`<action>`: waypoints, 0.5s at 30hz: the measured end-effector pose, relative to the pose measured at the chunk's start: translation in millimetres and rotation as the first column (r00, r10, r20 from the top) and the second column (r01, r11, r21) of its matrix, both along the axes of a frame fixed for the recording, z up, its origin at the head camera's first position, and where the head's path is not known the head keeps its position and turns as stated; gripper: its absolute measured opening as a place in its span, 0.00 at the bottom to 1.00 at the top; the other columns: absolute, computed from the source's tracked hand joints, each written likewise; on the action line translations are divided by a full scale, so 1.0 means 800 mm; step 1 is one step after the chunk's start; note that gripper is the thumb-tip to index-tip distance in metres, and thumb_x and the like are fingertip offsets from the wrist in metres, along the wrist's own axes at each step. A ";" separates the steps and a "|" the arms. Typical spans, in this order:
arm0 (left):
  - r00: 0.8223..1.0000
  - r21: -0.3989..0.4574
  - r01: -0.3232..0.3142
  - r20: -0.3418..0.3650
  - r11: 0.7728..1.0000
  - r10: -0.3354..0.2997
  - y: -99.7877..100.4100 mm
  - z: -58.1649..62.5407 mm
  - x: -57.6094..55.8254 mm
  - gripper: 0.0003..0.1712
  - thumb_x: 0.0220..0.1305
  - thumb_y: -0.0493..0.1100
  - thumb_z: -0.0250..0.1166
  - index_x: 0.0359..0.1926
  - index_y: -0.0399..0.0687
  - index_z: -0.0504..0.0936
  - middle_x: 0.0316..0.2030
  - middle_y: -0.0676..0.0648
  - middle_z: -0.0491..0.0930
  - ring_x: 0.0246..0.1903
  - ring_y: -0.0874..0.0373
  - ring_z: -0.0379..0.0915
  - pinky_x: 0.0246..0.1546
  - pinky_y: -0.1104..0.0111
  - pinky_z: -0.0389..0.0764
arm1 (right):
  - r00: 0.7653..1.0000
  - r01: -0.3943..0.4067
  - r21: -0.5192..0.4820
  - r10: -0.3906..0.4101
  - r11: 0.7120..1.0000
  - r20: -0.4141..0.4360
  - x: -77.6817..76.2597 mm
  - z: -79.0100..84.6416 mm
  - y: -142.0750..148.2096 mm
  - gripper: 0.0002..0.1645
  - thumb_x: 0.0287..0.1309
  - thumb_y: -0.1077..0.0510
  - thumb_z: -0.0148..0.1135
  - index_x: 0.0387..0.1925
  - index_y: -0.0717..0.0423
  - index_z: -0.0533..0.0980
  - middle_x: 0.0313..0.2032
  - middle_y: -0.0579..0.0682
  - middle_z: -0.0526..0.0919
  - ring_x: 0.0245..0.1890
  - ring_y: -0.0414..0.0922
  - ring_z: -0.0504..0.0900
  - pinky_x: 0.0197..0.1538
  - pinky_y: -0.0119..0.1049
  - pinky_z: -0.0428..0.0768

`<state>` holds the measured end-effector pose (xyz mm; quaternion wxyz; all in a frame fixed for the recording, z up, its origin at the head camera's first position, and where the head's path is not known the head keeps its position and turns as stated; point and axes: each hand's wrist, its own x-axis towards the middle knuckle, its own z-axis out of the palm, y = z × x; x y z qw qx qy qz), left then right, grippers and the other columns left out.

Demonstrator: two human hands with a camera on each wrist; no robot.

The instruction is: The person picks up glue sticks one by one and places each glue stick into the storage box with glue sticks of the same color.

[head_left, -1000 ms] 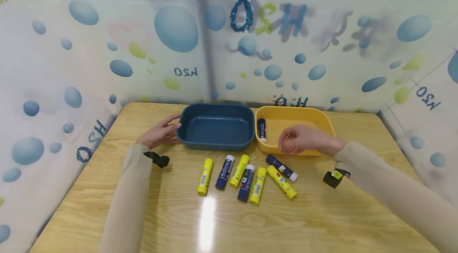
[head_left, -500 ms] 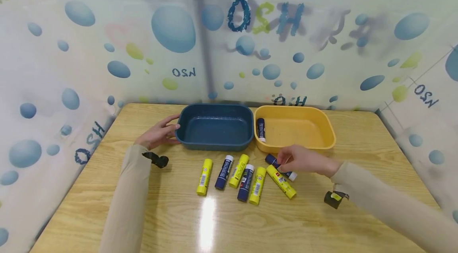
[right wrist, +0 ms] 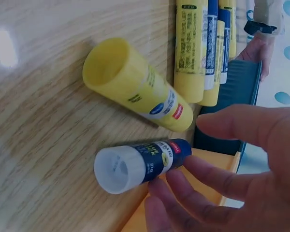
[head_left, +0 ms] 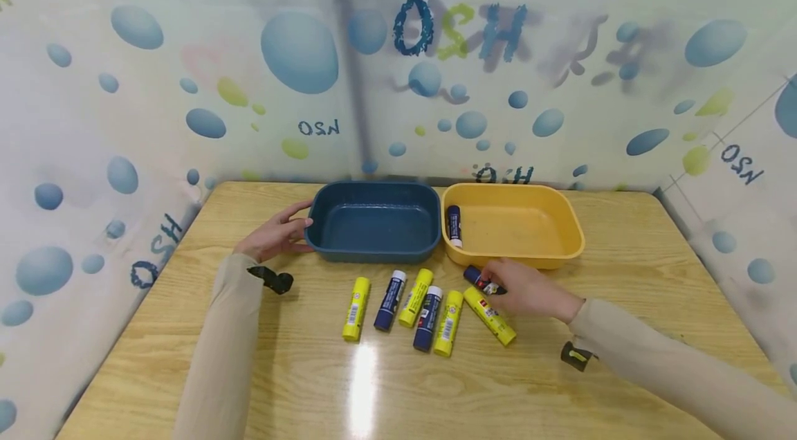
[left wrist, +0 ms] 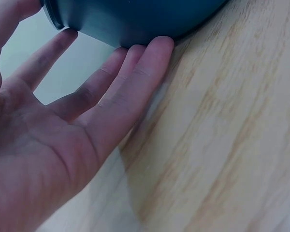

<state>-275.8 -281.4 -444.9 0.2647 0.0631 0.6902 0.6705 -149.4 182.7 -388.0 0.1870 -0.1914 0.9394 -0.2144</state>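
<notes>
My left hand (head_left: pixel 274 232) rests against the left end of the dark blue bin (head_left: pixel 320 254). Its fairly straight fingers touch the outer wall, and the thumb lies by the rim. In front of the yellow bin (head_left: pixel 517 262), my right hand (head_left: pixel 532 291) reaches down over a navy glue stick (head_left: pixel 476 277) lying on the table. In the right wrist view, several fingertips are right along one side of that navy stick (right wrist: pixel 159 159), while the thumb stays apart on the other side. A yellow glue stick (head_left: pixel 490 317) lies beside it, close to the thumb.
To the left lie more glue sticks in a loose row, among them a yellow one (head_left: pixel 356 308) and a navy one (head_left: pixel 390 299). Another navy stick (head_left: pixel 454 225) is inside the yellow bin at its left wall. A patterned curtain (head_left: pixel 249 46) stands behind the wooden table (head_left: pixel 311 391).
My right hand has come from over the yellow bin's front rim toward me and down to the navy glue stick. The left hand stays at the blue bin.
</notes>
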 end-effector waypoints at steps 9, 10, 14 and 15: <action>1.000 -0.012 0.004 0.007 1.000 -0.004 0.000 0.000 0.000 0.40 0.74 0.45 0.54 0.77 0.55 0.43 0.70 0.34 0.51 0.53 0.51 0.74 0.54 0.49 0.73 | 0.996 0.083 0.076 -0.083 0.994 -0.012 -0.001 -0.008 -0.001 0.23 0.54 0.59 0.70 0.49 0.63 0.75 0.41 0.53 0.78 0.38 0.45 0.77 0.43 0.44 0.79; 1.000 -0.012 0.005 0.007 1.000 -0.005 -0.001 0.001 0.000 0.40 0.74 0.45 0.54 0.77 0.55 0.43 0.70 0.34 0.51 0.53 0.51 0.74 0.54 0.49 0.73 | 0.996 0.085 0.084 -0.083 0.993 -0.019 -0.001 -0.011 -0.001 0.23 0.53 0.59 0.71 0.49 0.63 0.75 0.41 0.53 0.78 0.38 0.45 0.76 0.43 0.43 0.79; 1.000 -0.015 0.010 0.006 1.000 -0.010 0.000 0.002 0.001 0.40 0.74 0.45 0.54 0.77 0.55 0.42 0.70 0.33 0.52 0.53 0.51 0.74 0.54 0.49 0.73 | 0.996 0.077 0.107 -0.072 0.991 -0.047 -0.002 -0.022 -0.001 0.25 0.52 0.58 0.72 0.50 0.63 0.75 0.40 0.52 0.79 0.38 0.46 0.78 0.42 0.44 0.79; 1.000 -0.016 0.012 0.004 1.000 -0.012 0.000 0.002 0.002 0.40 0.74 0.45 0.54 0.77 0.55 0.42 0.69 0.33 0.52 0.54 0.50 0.74 0.54 0.49 0.73 | 0.996 0.069 0.113 -0.063 0.991 -0.055 -0.002 -0.025 -0.001 0.25 0.52 0.58 0.72 0.50 0.63 0.74 0.39 0.52 0.79 0.37 0.47 0.78 0.41 0.44 0.79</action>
